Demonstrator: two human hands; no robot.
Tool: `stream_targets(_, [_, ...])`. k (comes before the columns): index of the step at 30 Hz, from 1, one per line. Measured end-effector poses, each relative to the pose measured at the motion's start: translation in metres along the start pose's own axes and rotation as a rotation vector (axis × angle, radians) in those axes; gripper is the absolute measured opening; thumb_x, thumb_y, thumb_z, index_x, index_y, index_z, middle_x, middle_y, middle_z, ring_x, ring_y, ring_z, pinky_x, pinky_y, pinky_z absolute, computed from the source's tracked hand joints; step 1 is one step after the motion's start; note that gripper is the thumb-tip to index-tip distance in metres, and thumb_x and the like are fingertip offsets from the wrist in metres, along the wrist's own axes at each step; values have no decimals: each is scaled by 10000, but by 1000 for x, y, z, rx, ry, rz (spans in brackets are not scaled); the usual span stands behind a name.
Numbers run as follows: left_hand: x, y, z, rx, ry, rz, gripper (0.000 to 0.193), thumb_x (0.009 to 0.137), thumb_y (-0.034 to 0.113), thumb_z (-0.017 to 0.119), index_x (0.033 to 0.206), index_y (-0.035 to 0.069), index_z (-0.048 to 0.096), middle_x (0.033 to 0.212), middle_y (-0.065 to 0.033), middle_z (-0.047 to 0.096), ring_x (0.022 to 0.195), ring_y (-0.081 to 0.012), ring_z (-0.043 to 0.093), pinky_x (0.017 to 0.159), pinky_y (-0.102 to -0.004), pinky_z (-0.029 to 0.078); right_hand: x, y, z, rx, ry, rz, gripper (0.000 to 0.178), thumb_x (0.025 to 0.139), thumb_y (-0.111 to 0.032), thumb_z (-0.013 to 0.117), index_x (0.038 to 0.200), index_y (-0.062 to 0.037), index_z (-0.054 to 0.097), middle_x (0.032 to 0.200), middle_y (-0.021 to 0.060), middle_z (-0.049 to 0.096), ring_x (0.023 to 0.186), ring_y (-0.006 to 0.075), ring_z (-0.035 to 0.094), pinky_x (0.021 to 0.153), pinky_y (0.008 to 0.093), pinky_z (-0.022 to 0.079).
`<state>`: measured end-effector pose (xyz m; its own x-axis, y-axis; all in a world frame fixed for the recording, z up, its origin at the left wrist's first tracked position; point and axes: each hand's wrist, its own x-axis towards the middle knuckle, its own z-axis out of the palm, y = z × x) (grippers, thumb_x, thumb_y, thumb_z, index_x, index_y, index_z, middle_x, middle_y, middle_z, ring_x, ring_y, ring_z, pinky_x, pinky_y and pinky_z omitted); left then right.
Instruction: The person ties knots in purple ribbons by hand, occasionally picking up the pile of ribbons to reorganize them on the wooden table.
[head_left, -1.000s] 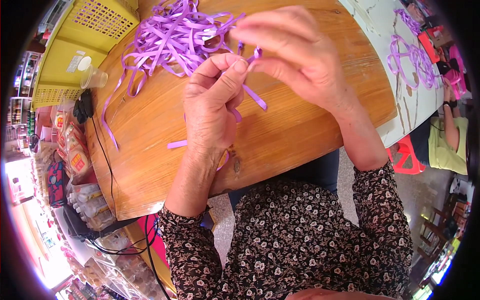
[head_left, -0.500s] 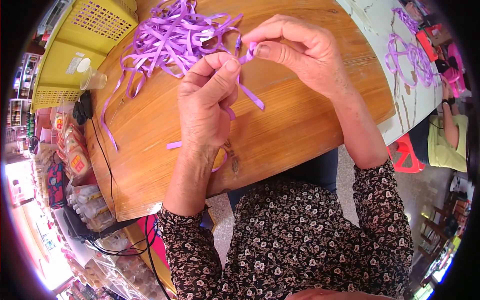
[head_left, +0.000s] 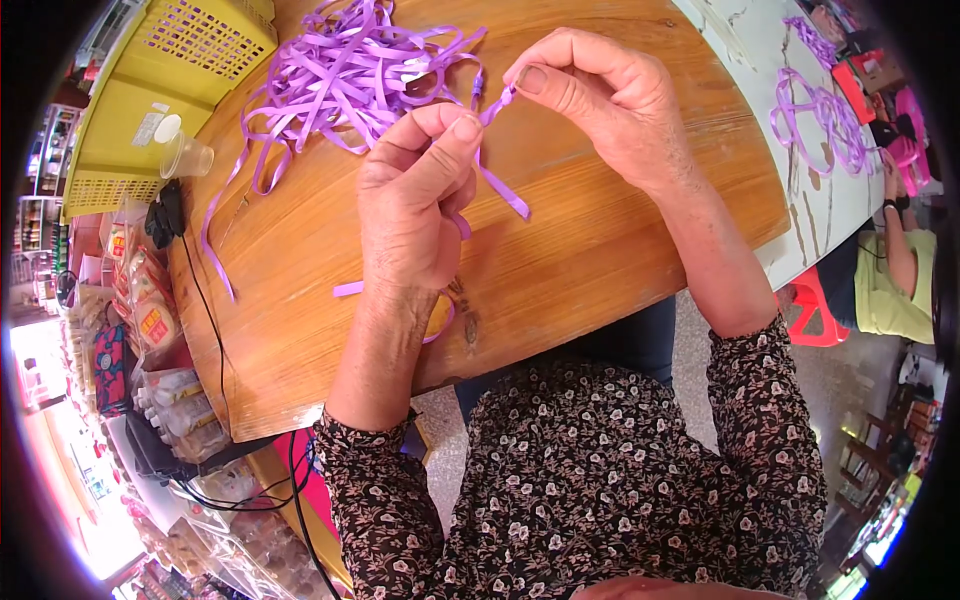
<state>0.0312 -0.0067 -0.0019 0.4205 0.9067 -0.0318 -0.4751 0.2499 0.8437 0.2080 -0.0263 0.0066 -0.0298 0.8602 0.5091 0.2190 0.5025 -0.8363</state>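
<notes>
Between my two hands runs a purple ribbon (head_left: 492, 112) with a small knot at its right part. My left hand (head_left: 420, 195) is closed, pinching the ribbon between thumb and forefinger; part of it passes through the palm. Thumb and forefinger of my right hand (head_left: 615, 110) pinch the ribbon at the knotted end. One ribbon tail hangs below the fingers over the wooden table (head_left: 580, 240). Beyond my left hand lies a large tangled heap of purple ribbon (head_left: 340, 75).
A yellow plastic basket (head_left: 130, 110) and a clear plastic cup (head_left: 187, 158) stand at the left. A black cable (head_left: 207, 300) crosses the table's left side. More purple ribbon (head_left: 822, 125) lies on a white marbled table (head_left: 760, 110); a person (head_left: 900, 270) sits beside it.
My right thumb and forefinger have shifted slightly up and right on the knot, showing more of it. My left hand stays nearly in place.
</notes>
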Motion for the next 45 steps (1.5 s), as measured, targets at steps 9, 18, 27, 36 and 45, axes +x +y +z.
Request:
stream_targets(9, [1,-1,-2,-4,14,-17,68,809,58,626,857,19,599,654,29,521,468,-17,313,425,-184,212,7,-2,0,-456,56,-521,255,746,-182,671,976,-75,652,909,33,631,867,188,574,772,308,438])
stream_targets(18, [3,17,-1,361,79,158,91,777,37,659,848,-8,624,697,-5,593,589,-49,508,509,-162,381,6,-19,-9,-897,-91,-504,213,726,-111,674,935,-85,642,817,32,614,800,204,566,735,325,426])
stream_targets(27, [11,21,-21,-28,-39,64,53,816,69,617,823,17,610,609,45,496,512,-25,379,467,-175,283,4,-4,6,-354,7,-209,192,747,-127,657,935,-91,648,862,42,623,840,211,562,766,353,414])
stream_targets(36, [1,27,-5,-394,-268,155,85,870,105,540,788,83,545,591,61,339,499,-67,254,475,-231,228,-14,4,46,59,-428,117,364,739,-36,694,1082,-27,573,928,21,607,895,89,537,720,234,445])
stream_targets(45, [8,77,-50,-601,-205,384,154,882,101,524,743,51,482,596,23,317,518,-94,260,484,-244,222,-2,-10,9,308,-344,311,159,844,-102,586,937,19,627,780,20,605,742,64,550,691,206,451])
